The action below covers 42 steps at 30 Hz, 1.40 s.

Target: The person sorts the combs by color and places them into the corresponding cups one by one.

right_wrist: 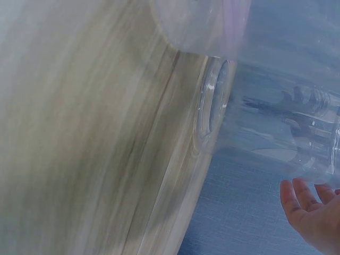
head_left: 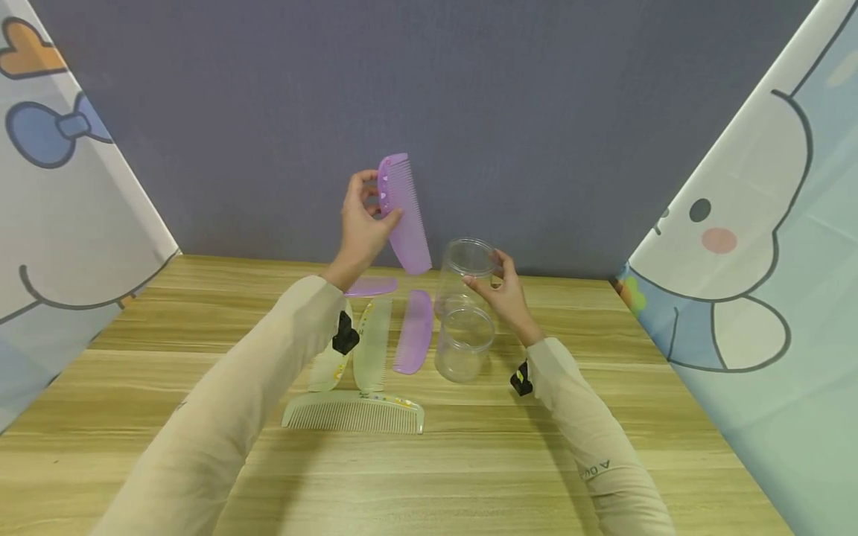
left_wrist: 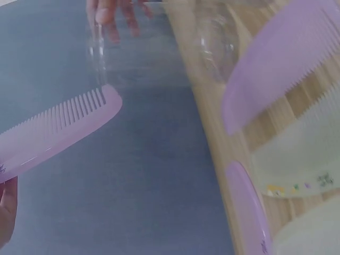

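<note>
My left hand (head_left: 379,201) pinches a purple comb (head_left: 405,212) by one end and holds it upright in the air, teeth to the right; the same comb (left_wrist: 58,127) shows in the left wrist view. My right hand (head_left: 484,272) grips the rim of a tall clear jar (head_left: 464,272) that stands on the wooden table (head_left: 469,461). The jar (right_wrist: 276,106) fills the right wrist view, blurred, with my right hand (right_wrist: 313,212) below it. A shorter clear jar (head_left: 462,344) stands just in front of the tall one.
Several combs lie on the table: a purple one (head_left: 413,331), another purple one (head_left: 371,286) half hidden by my left wrist, two pale green ones (head_left: 372,342), and a wide pale comb (head_left: 353,413) nearest me. Cartoon-print curtains flank both sides.
</note>
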Motion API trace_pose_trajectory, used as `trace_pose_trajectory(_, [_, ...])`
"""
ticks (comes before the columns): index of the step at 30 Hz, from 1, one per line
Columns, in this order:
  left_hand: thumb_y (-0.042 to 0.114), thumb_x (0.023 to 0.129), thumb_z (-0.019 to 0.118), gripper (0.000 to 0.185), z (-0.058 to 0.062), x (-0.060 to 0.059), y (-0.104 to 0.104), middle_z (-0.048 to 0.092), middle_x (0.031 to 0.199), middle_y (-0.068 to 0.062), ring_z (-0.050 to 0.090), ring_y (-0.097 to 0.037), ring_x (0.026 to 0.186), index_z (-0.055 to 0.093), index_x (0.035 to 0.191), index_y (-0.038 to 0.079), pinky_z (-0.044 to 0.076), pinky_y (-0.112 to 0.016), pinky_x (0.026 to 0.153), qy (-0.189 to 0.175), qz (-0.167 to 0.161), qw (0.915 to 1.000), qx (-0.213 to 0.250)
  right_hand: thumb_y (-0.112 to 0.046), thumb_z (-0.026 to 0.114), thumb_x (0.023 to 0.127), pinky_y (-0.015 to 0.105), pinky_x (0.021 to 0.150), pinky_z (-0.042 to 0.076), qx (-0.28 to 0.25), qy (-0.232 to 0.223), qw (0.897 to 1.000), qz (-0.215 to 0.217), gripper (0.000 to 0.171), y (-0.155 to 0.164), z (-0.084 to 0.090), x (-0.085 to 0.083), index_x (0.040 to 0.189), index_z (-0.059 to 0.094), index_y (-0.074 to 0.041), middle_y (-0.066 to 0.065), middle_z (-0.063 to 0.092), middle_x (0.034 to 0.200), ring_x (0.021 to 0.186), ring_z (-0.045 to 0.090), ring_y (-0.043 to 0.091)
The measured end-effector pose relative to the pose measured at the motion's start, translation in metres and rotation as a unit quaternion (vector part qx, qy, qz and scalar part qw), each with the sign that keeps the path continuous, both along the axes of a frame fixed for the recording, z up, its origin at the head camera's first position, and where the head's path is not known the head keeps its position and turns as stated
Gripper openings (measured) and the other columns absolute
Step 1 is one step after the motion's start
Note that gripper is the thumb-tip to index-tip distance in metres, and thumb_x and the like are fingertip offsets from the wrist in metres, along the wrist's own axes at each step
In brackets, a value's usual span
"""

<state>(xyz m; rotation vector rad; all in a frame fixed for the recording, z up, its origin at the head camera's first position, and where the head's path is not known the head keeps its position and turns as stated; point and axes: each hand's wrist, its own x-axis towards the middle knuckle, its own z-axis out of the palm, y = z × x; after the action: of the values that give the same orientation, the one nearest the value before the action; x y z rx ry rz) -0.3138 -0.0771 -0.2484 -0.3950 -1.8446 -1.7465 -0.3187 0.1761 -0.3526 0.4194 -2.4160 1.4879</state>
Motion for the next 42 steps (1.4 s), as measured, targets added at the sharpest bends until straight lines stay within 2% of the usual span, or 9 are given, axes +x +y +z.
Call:
trace_pose_trajectory(3, [-0.014,0.074,0.063,0.055,0.006,0.001,0.007,0.055,0.11,-0.017,0.057,-0.022,0.091,0.041,0.122,0.002,0.053,-0.031,0.079,0.013,-0.009,0.9996,0.025,-0.034,0.07,0.079,0.052,0.096,0.04,-0.001,-0.001,1.0,-0.001,0.083,-0.001,0.0,0.0,0.142,0.022,-0.009,0.012,0.034,0.144,0.125,0.039,0.033])
trace_pose_trajectory(10, [-0.016,0.075,0.059,0.049,0.026,0.018,0.024,0.054,0.109,-0.018,0.059,-0.027,0.087,0.04,0.118,-0.001,0.054,-0.034,0.079,0.033,-0.024,0.9972,0.063,-0.034,0.071,0.078,0.052,0.097,0.039,-0.002,-0.005,1.0,-0.002,0.084,-0.002,0.0,0.0,0.142,0.022,-0.009,0.011,0.034,0.144,0.125,0.038,0.034])
trace_pose_trajectory(16, [-0.015,0.076,0.059,0.048,0.028,0.021,0.041,0.053,0.106,-0.018,0.061,-0.028,0.086,0.038,0.117,-0.001,0.054,-0.033,0.078,0.041,-0.022,0.9963,0.073,-0.035,0.071,0.078,0.051,0.097,0.039,-0.005,-0.011,1.0,-0.002,0.084,-0.001,-0.001,0.0,0.142,0.022,-0.011,0.009,0.034,0.144,0.125,0.037,0.032])
trace_pose_trajectory(23, [-0.015,0.076,0.058,0.049,0.02,0.022,0.055,0.052,0.106,-0.024,0.061,-0.036,0.087,0.036,0.118,-0.006,0.053,-0.035,0.072,0.056,-0.011,0.9968,0.057,-0.035,0.071,0.078,0.051,0.097,0.039,-0.006,-0.016,1.0,0.0,0.085,0.0,-0.001,0.0,0.142,0.021,-0.01,0.01,0.033,0.145,0.126,0.037,0.032])
trace_pose_trajectory(30, [-0.013,0.078,0.058,0.047,0.008,0.017,0.067,0.054,0.107,-0.024,0.062,-0.036,0.09,0.036,0.118,-0.004,0.054,-0.035,0.07,0.051,-0.007,0.9978,0.043,-0.037,0.07,0.078,0.049,0.097,0.04,0.001,-0.018,1.0,-0.007,0.086,0.0,-0.001,-0.001,0.142,0.021,-0.01,0.009,0.033,0.145,0.126,0.037,0.031])
trace_pose_trajectory(37, [-0.008,0.079,0.062,0.05,-0.02,-0.012,0.078,0.057,0.108,-0.02,0.064,-0.031,0.088,0.037,0.12,0.004,0.055,-0.032,0.067,0.044,-0.006,0.9987,0.026,-0.037,0.069,0.079,0.05,0.097,0.039,0.004,-0.019,1.0,-0.004,0.086,0.0,-0.001,-0.001,0.143,0.019,-0.009,0.01,0.032,0.145,0.126,0.037,0.032])
trace_pose_trajectory(42, [-0.007,0.079,0.063,0.05,-0.029,-0.015,0.084,0.057,0.107,-0.018,0.064,-0.029,0.084,0.037,0.119,0.006,0.055,-0.03,0.066,0.043,-0.006,0.9988,0.022,-0.037,0.07,0.078,0.048,0.097,0.041,0.0,-0.019,1.0,-0.01,0.085,-0.001,-0.001,-0.002,0.143,0.021,-0.01,0.011,0.033,0.145,0.125,0.038,0.032])
